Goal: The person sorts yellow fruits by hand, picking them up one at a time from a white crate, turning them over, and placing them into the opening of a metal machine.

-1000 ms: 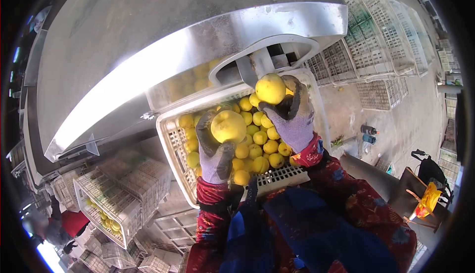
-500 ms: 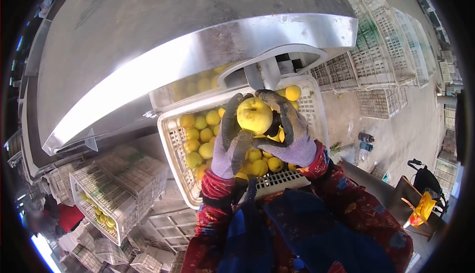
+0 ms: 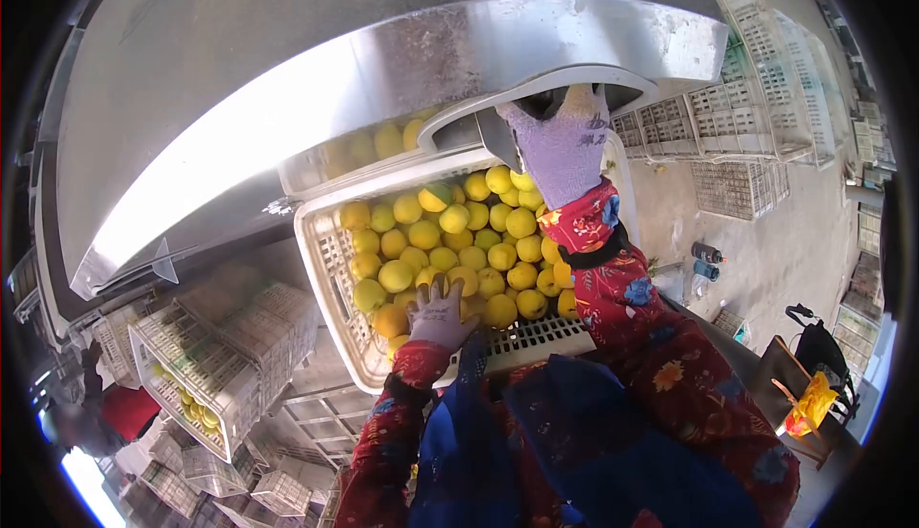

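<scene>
Below me a white plastic crate (image 3: 340,337) holds many round yellow fruits that look like peaches (image 3: 422,234). My left hand (image 3: 442,315), in a lilac work glove with dark fingers, lies open on the fruits at the crate's near side, its fingers spread. My right hand (image 3: 570,150), gloved the same way, reaches into the curved metal chute mouth (image 3: 450,126) at the crate's far side. Its thumb stands apart from the fingers, but the fingertips are hidden inside the chute, and whether they touch a fruit does not show.
A large metal machine with a shiny curved rim (image 3: 383,59) rises in front of me. Stacked crates (image 3: 737,97) stand at the right, others (image 3: 230,356) at the lower left, near another person (image 3: 105,413). Two bottles (image 3: 706,260) are on the floor at the right.
The yellow peach that both hands held over the crate is no longer in them. My left hand has come down toward me onto the fruits; my right hand has moved forward into the chute.
</scene>
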`<state>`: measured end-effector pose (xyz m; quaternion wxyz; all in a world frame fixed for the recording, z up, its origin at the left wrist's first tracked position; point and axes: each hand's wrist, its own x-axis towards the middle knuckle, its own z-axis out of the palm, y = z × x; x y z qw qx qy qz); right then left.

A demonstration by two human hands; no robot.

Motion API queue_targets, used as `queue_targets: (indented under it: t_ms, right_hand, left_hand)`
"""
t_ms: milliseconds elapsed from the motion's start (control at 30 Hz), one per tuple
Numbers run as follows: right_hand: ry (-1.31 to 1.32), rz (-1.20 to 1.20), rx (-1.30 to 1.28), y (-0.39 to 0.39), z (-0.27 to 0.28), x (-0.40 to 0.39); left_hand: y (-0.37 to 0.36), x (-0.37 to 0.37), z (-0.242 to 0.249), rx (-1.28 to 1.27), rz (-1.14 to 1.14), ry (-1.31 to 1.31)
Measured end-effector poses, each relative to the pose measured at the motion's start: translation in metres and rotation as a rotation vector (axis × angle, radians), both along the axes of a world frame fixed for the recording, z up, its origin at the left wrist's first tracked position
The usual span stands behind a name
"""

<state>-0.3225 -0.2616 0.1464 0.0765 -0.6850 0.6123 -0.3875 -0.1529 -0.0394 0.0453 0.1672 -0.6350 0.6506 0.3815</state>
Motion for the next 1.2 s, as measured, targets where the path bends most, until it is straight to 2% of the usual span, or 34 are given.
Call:
queue_targets:
  t_ms: [67,100,167,233,267,300,333,400,467,533,567,667,733,800,867,900,1000,1100,1200]
  right_hand:
    - [-0.170,0.030,-0.027,0.011,0.020,-0.005]
    - [-0.502,0.117,0.005,0.026,0.020,-0.002]
    - [-0.344,0.252,0.127,0.062,0.002,-0.008]
    - [-0.139,0.416,0.511,0.084,-0.043,-0.009]
    - [-0.038,0.461,0.738,0.088,-0.080,-0.005]
    - [0.048,0.436,0.843,0.089,-0.113,0.001]
    - [0.133,0.407,0.949,0.090,-0.146,0.008]
    - [0.162,0.359,1.026,0.092,-0.211,0.035]
    - [0.184,0.339,1.046,0.091,-0.247,0.051]
    - [0.197,0.330,1.025,0.093,-0.259,0.057]
    - [0.138,0.343,1.088,0.088,-0.246,0.055]
    - [-0.752,0.387,1.317,0.096,-0.212,0.018]
    - [-1.332,0.382,1.285,0.103,-0.129,-0.003]
    - [-1.450,0.410,1.129,0.110,-0.067,-0.016]
    - [-1.354,0.513,0.802,0.118,-0.048,-0.023]
    - [-1.094,0.541,0.666,0.117,-0.043,-0.031]
    - [-0.857,0.385,0.472,0.117,-0.025,-0.037]
    - [-0.655,0.247,0.348,0.101,-0.028,-0.036]
    - [-0.494,0.216,0.176,0.078,-0.019,-0.026]
  left_hand:
    - [0.018,-0.009,-0.013,0.083,-0.147,-0.071]
    - [0.020,-0.012,-0.018,0.112,-0.215,-0.104]
    - [0.011,-0.015,-0.028,0.325,-0.305,-0.045]
    - [0.023,-0.018,-0.042,0.402,-0.326,-0.016]
    - [0.040,-0.019,-0.060,0.364,-0.303,-0.025]
    - [0.049,-0.016,-0.069,0.328,-0.288,-0.039]
    - [0.048,-0.013,-0.057,0.308,-0.217,-0.032]
    - [0.035,-0.009,-0.022,0.256,-0.070,-0.018]
    - [0.036,0.008,-0.026,0.305,-0.048,-0.082]
    - [0.042,0.022,-0.037,0.335,-0.055,-0.099]
    - [0.048,0.026,-0.049,0.340,-0.071,-0.083]
    - [0.041,0.023,-0.053,0.383,-0.046,-0.056]
    - [0.034,0.017,-0.045,0.390,-0.002,-0.014]
    - [0.032,0.020,-0.034,0.367,0.029,0.050]
    - [0.026,0.027,-0.043,0.418,-0.092,0.117]
    - [0.021,0.028,-0.041,0.444,-0.152,0.147]
    - [0.018,0.024,-0.031,0.402,-0.210,0.129]
    - [0.031,0.030,-0.050,0.413,-0.091,0.192]
    - [0.033,0.031,-0.047,0.370,-0.078,0.176]
